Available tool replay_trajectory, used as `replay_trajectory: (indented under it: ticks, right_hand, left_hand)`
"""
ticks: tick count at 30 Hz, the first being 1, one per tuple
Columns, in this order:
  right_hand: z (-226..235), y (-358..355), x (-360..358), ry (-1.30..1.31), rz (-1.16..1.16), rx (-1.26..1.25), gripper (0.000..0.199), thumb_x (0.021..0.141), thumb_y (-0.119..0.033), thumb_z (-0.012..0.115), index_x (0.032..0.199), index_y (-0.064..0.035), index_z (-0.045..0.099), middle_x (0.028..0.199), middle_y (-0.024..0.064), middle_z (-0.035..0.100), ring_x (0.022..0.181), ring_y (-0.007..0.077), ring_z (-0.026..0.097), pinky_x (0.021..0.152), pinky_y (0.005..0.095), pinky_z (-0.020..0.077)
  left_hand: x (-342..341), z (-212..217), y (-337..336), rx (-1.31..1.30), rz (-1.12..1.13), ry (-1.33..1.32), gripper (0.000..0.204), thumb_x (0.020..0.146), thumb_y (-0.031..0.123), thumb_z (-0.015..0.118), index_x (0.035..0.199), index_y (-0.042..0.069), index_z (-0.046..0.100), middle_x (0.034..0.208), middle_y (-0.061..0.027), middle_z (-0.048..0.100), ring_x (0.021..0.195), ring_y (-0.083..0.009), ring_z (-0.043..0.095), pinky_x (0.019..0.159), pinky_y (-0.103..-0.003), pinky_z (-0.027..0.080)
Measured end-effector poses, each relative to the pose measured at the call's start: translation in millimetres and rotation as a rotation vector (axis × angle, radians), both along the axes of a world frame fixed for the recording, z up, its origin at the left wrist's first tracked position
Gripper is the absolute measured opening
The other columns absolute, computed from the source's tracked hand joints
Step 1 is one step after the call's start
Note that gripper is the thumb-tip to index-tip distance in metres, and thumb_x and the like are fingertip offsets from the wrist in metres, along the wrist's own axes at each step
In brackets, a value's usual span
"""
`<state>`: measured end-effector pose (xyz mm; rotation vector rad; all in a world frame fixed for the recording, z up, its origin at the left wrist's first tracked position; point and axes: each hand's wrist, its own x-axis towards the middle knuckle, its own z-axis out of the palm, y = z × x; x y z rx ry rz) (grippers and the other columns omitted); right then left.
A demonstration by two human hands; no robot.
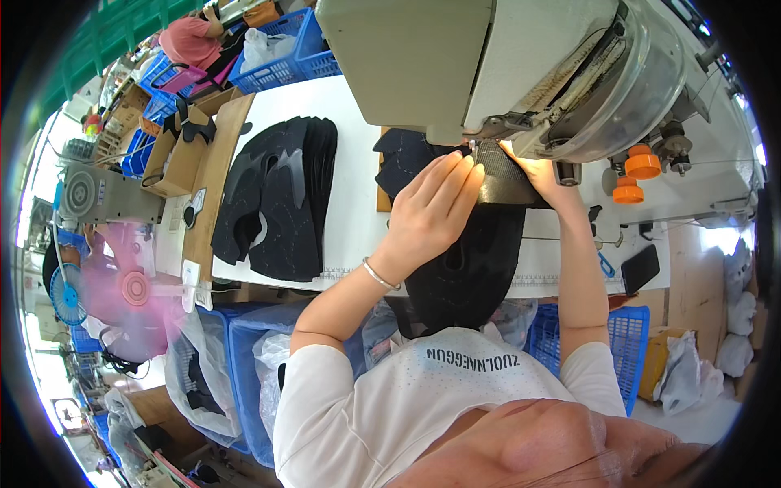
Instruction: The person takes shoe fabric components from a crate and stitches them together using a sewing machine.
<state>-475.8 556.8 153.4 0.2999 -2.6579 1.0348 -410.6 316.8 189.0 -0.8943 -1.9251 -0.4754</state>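
Observation:
A sewing machine (423,65) with a pale head stands over the white table in front of me. Under its needle area lies a black fabric piece, shaped like a shoe upper (480,276), with a textured, shiny part (503,175) at the machine and the rest hanging over the table's near edge. My left hand (435,199) rests over the left side of the piece, its fingers stretched out and side by side. My right hand (547,180) is at the right side of the shiny part. One finger shows there; the machine head hides the others.
A stack of black cut pieces (281,199) lies on the table to the left. Blue baskets (272,61) stand beyond, and a bagged blue bin (220,374) is below. A pink fan (134,285) is at left, a dark phone-like slab (640,268) at right. A person (191,41) sits far left.

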Motion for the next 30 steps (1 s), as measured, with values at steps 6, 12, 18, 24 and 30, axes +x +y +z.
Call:
replay_trajectory:
  ticks: [6, 12, 18, 24, 30]
  right_hand:
    - [9.5, -1.7, -0.5, -0.036, 0.11, 0.004, 0.03, 0.093, -0.029, 0.068, 0.103, 0.0, 0.07, 0.098, 0.0084, 0.071, 0.092, 0.0192, 0.065, 0.083, 0.0335, 0.0513]
    - [4.4, 0.4, -4.2, 0.07, 0.074, -0.042, 0.035, 0.084, -0.034, 0.071, 0.095, -0.0012, 0.068, 0.088, 0.0156, 0.071, 0.087, 0.035, 0.066, 0.075, 0.0401, 0.0508]
    - [-4.9, 14.8, -11.5, 0.1, 0.071, -0.042, 0.031, 0.083, -0.029, 0.07, 0.093, 0.0003, 0.068, 0.087, 0.0163, 0.07, 0.084, 0.0327, 0.066, 0.074, 0.0372, 0.0503]
    - [28.5, -10.6, 18.1, -0.195, 0.1, -0.321, 0.027, 0.09, -0.025, 0.072, 0.103, -0.0013, 0.07, 0.099, 0.0055, 0.07, 0.092, 0.014, 0.063, 0.084, 0.0312, 0.0504]
    - [19.3, -2.3, 10.1, -0.067, 0.196, -0.193, 0.03, 0.09, -0.029, 0.073, 0.101, -0.0013, 0.07, 0.099, 0.005, 0.069, 0.09, 0.0133, 0.062, 0.083, 0.0301, 0.0504]
  left_hand:
    - [-1.6, -5.6, 2.1, 0.017, 0.025, 0.021, 0.032, 0.069, -0.004, 0.068, 0.101, -0.003, 0.069, 0.102, -0.0118, 0.067, 0.101, -0.0272, 0.066, 0.088, -0.037, 0.058]
    - [-0.3, -6.3, 4.6, 0.028, 0.037, 0.008, 0.031, 0.071, -0.004, 0.067, 0.102, -0.004, 0.069, 0.101, -0.0119, 0.066, 0.101, -0.0274, 0.066, 0.09, -0.037, 0.057]
    - [3.7, -9.5, 19.4, 0.077, 0.092, 0.006, 0.031, 0.071, -0.002, 0.068, 0.101, -0.001, 0.07, 0.1, -0.011, 0.066, 0.097, -0.0276, 0.066, 0.092, -0.04, 0.057]
    - [8.0, -18.1, 18.1, 0.067, 0.076, 0.096, 0.029, 0.068, 0.004, 0.069, 0.096, 0.006, 0.075, 0.097, -0.0093, 0.066, 0.094, -0.028, 0.066, 0.094, -0.046, 0.056]
    - [6.3, -20.0, 17.7, 0.052, 0.069, 0.105, 0.03, 0.068, 0.005, 0.068, 0.097, 0.007, 0.076, 0.096, -0.0088, 0.066, 0.096, -0.028, 0.065, 0.095, -0.046, 0.056]
